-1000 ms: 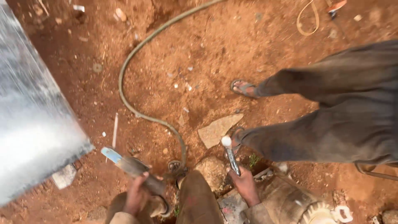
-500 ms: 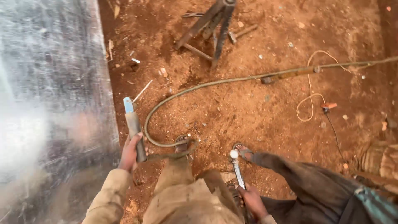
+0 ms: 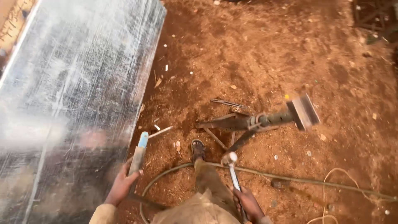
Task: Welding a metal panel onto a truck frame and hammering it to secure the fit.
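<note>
My left hand (image 3: 121, 185) grips a flat metal chisel (image 3: 138, 157) with a light-blue tip, held upright close to the edge of a large shiny metal sheet (image 3: 70, 83). My right hand (image 3: 248, 203) holds a hammer (image 3: 232, 170) by its handle, its pale metal head pointing up and away from me. Between the hands I see my leg and my sandalled foot (image 3: 197, 149) planted on red dirt.
A low metal stand (image 3: 257, 122) with splayed legs and a flat plate top rests on the dirt ahead of my foot. A hose (image 3: 290, 179) curves across the ground near my feet. A thin light cord (image 3: 327, 186) loops at lower right. Small debris dots the soil.
My view has swung round: the sheet now fills the left, and the metal stand has come close in front. The other person's legs have left view. Both hands still hold their tools.
</note>
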